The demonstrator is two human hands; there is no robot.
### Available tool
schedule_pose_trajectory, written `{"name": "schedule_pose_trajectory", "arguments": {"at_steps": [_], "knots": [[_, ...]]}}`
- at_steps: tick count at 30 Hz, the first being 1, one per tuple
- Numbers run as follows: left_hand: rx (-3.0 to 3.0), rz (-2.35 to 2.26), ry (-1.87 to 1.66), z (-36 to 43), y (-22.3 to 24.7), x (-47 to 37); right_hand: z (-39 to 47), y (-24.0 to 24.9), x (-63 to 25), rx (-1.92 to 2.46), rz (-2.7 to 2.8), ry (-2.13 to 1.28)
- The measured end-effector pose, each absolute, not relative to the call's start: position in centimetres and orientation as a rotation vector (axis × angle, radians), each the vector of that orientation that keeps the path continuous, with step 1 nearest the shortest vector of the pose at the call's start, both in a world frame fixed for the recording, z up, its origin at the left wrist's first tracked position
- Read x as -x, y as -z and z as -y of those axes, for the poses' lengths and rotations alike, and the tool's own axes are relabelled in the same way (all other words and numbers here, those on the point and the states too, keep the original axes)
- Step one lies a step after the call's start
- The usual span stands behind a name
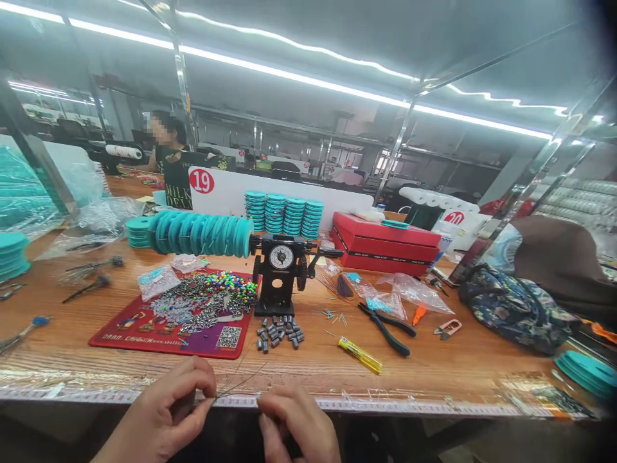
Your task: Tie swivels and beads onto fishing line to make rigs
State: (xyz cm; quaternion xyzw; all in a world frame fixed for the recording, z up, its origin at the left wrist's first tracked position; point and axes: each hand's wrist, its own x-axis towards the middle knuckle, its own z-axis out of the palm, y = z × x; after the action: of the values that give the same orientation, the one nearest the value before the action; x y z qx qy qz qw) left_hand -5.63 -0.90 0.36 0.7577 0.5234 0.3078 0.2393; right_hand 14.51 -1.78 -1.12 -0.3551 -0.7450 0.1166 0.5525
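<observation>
While tools (388, 335) strew the wooden table (299, 376), shelves (299, 128) seemingly line the room (337, 38).

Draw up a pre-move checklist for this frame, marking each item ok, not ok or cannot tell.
1. Left hand pinching the thin strands: ok.
2. Right hand gripping them too: cannot tell, its fingertips are unclear.
3. Grey cylinders off the red mat: ok.
4. Coloured beads sorted by colour: not ok, mixed together.
5. Pliers lying clear of both hands: ok.
</observation>
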Motion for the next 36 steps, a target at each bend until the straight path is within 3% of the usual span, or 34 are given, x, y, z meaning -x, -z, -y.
{"name": "schedule_pose_trajectory", "arguments": {"at_steps": [5,8,12,18,27,36], "knots": [[-1.96,-1.428,-0.967,1.9,0.6,4.5,0.5,0.9,-13.8,0.952,1.926,-0.538],[-1.94,-1.441,-0.989,2.1,0.7,4.2,0.2,0.5,-13.6,1.055,1.918,-0.886],[-1.943,-1.426,-1.005,2.2,0.4,3.8,0.0,-1.0,-13.2,1.242,1.681,-1.47],[-1.888,-1.427,-1.017,2.2,0.5,3.3,-0.2,-2.1,-12.9,1.13,1.248,-1.872],[-1.526,-1.351,-1.03,2.5,1.3,3.4,-0.3,-1.3,-12.6,1.116,1.17,-1.908],[-1.291,-1.281,-1.03,2.2,0.9,2.8,0.8,0.0,-12.5,1.211,1.613,-1.34]]}}
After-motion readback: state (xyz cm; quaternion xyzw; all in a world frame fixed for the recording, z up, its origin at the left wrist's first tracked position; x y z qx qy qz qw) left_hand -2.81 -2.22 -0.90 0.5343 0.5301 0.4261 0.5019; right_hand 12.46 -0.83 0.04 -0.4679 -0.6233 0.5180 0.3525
